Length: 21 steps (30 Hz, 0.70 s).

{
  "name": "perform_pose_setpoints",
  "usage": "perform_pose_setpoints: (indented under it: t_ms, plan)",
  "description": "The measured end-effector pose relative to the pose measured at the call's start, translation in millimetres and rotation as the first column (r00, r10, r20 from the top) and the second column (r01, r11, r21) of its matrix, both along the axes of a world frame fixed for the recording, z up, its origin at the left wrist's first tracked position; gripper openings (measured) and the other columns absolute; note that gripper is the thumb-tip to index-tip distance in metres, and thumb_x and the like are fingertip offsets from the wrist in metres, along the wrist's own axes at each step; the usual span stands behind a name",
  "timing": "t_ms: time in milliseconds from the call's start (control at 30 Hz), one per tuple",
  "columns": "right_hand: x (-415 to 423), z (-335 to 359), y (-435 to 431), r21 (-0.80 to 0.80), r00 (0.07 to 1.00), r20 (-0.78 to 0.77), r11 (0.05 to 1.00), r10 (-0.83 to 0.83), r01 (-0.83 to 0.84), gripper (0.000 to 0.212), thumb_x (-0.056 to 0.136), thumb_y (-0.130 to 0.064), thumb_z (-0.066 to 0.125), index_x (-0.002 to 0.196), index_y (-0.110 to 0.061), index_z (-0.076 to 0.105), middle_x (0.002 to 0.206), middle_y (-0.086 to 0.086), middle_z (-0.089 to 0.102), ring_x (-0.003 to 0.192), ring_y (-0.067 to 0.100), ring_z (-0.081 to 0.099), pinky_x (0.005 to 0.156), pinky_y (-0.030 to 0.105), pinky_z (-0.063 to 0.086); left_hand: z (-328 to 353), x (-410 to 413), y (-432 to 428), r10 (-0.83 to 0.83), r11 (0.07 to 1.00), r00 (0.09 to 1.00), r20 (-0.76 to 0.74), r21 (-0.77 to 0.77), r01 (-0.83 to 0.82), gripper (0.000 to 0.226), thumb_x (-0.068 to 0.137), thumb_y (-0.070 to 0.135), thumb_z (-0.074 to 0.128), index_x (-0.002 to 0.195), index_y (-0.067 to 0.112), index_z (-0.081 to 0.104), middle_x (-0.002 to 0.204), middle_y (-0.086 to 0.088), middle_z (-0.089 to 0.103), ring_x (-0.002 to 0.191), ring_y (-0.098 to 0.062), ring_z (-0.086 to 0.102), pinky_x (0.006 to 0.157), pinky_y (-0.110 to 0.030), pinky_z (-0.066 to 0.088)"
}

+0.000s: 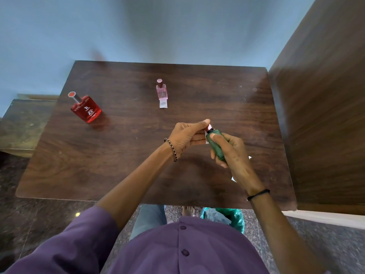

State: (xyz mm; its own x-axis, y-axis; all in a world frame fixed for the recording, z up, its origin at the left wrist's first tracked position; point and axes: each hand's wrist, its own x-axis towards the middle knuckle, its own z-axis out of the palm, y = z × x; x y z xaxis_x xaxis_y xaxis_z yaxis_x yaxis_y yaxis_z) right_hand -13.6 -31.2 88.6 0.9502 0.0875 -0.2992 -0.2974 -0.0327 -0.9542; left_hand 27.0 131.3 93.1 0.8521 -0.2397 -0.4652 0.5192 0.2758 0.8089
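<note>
My right hand grips a small green bottle above the right half of the dark wooden table, its neck pointing up and left. My left hand pinches a small white piece of paper right at the bottle's pink tip. A small pink bottle stands at the back centre on a white paper strip. A red perfume bottle stands at the back left.
A tall wooden panel rises along the table's right edge. White paper bits peek out under my right wrist. A low wooden surface sits left of the table. A green plastic bag lies on the floor by my foot.
</note>
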Motion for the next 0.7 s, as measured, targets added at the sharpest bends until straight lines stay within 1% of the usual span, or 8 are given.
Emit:
perform_pose_setpoints:
  t_ms: [100,200,233,367,467,567,633,700]
  plan:
    - [2,0,4,-0.082,0.999,0.039,0.996,-0.02,0.024,0.04,0.087,-0.049,0.063,0.085,-0.01,0.07,0.054,0.008,0.063,0.032,0.015,0.041,0.035,0.02,0.03,2,6,-1,-0.009,1.0,1.0,-0.018,0.01,0.01,0.029,0.093,0.024,0.069,0.098,-0.004,0.074,0.096,-0.016,0.076,0.086,-0.022,0.075,0.078,-0.034,0.062]
    - [8,1,10,-0.226,0.995,0.083,0.971,-0.059,0.076,0.039,0.084,-0.053,0.063,0.076,-0.014,0.067,0.052,0.005,0.063,0.037,0.014,0.049,0.037,0.022,0.037,2,9,-4,0.014,1.0,1.0,-0.017,0.023,-0.014,0.028,0.092,0.023,0.07,0.095,-0.004,0.074,0.096,-0.017,0.076,0.087,-0.022,0.074,0.08,-0.034,0.062]
    - [9,1,11,-0.228,0.995,0.075,0.97,-0.072,0.088,0.039,0.084,-0.053,0.062,0.075,-0.015,0.066,0.052,0.005,0.063,0.037,0.015,0.049,0.037,0.022,0.037,2,10,-4,0.025,0.999,1.0,-0.016,0.022,-0.024,0.028,0.092,0.023,0.07,0.094,-0.005,0.074,0.095,-0.016,0.076,0.086,-0.022,0.074,0.08,-0.033,0.062]
    - [14,-3,18,-0.045,0.996,-0.022,0.995,-0.089,0.088,0.036,0.086,-0.051,0.062,0.078,-0.016,0.067,0.056,0.008,0.063,0.034,0.015,0.041,0.035,0.02,0.03,-2,16,-2,0.043,0.998,0.999,-0.016,0.047,-0.042,0.025,0.091,0.025,0.072,0.088,0.0,0.076,0.097,-0.018,0.074,0.088,-0.023,0.074,0.082,-0.034,0.062]
    - [20,-7,21,-0.034,0.997,-0.035,0.997,-0.072,0.071,0.038,0.091,-0.048,0.062,0.085,-0.011,0.069,0.058,0.008,0.064,0.035,0.015,0.042,0.035,0.02,0.032,-7,24,6,0.031,0.997,0.999,-0.02,0.07,-0.03,0.029,0.09,0.03,0.073,0.089,0.002,0.078,0.096,-0.016,0.076,0.094,-0.026,0.074,0.081,-0.035,0.062]
    - [30,-10,22,-0.032,0.996,-0.039,0.997,-0.078,0.077,0.034,0.094,-0.044,0.061,0.088,-0.012,0.07,0.062,0.01,0.067,0.037,0.016,0.045,0.037,0.023,0.035,-14,34,16,0.058,0.995,0.997,-0.055,0.081,-0.054,0.037,0.092,0.04,0.067,0.091,0.005,0.079,0.093,-0.011,0.079,0.091,-0.023,0.076,0.075,-0.031,0.062]
    - [39,-14,23,-0.033,0.996,-0.044,0.997,-0.074,0.072,0.03,0.095,-0.042,0.058,0.093,-0.016,0.071,0.067,0.009,0.07,0.04,0.014,0.049,0.039,0.024,0.04,-20,41,23,0.09,0.992,0.992,-0.09,0.098,-0.081,0.034,0.096,0.036,0.062,0.093,0.006,0.078,0.093,-0.01,0.079,0.086,-0.02,0.077,0.072,-0.03,0.063]
    - [49,-19,23,-0.057,0.997,-0.053,0.997,-0.054,0.051,0.024,0.096,-0.04,0.054,0.096,-0.022,0.07,0.073,0.006,0.075,0.043,0.014,0.053,0.042,0.021,0.044,-26,46,29,0.098,0.992,0.989,-0.115,0.093,-0.088,0.023,0.096,0.021,0.062,0.098,0.002,0.075,0.101,-0.014,0.078,0.081,-0.017,0.077,0.07,-0.027,0.062]
